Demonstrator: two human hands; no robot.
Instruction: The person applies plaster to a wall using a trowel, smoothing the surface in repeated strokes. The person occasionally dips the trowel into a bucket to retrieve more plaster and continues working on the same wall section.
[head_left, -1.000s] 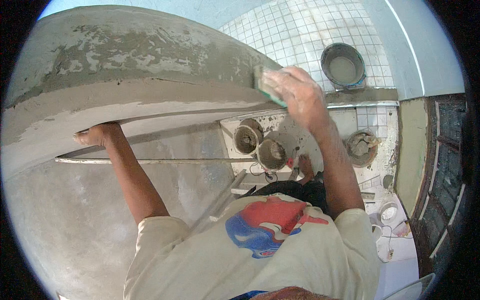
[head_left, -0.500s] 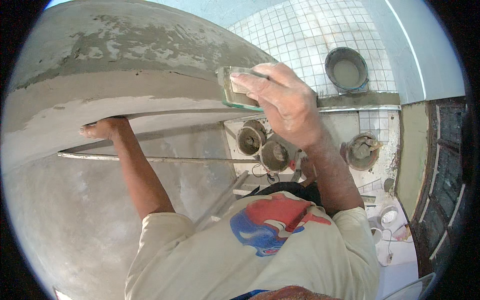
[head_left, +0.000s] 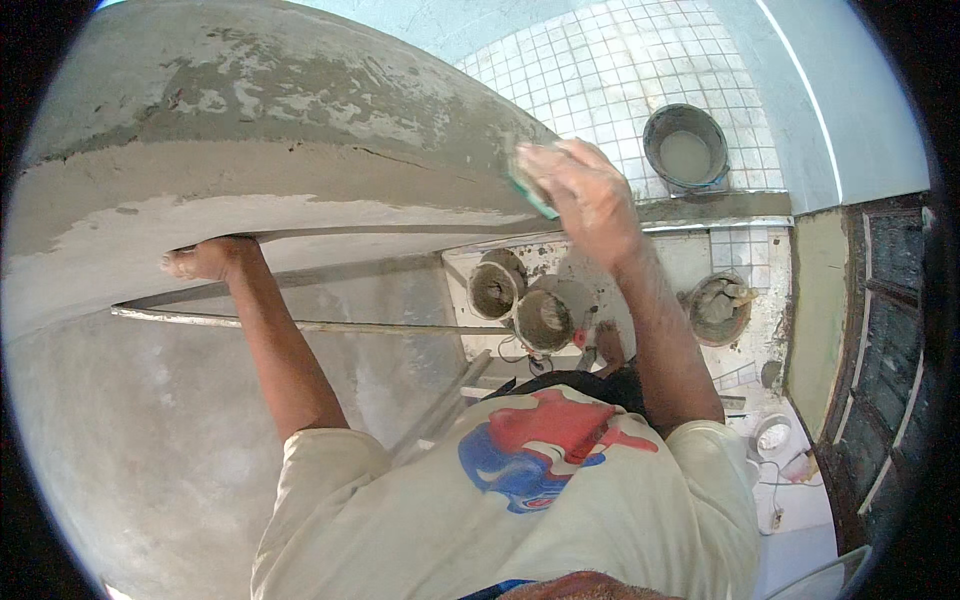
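My right hand is closed around a small plastering float with a green edge, tilted against the far end of the plastered wall face. Motion smears both the hand and the float. To the left, my left hand is at the lower edge of the same plastered wall, with its fingers curled at the edge and partly hidden. Damp grey plaster covers the upper band of that wall, with lighter patches in it and a thin crack below. A long pale strip runs beneath my left forearm.
Below are two mortar-stained buckets standing side by side. A basin of mortar lies to their right. A black bucket of greyish liquid stands on the white tiled floor beyond a low sill. A dark paned door is at far right.
My right hand has moved the float right and slightly up along the wall, turning it steeper. My left hand stays at the wall edge.
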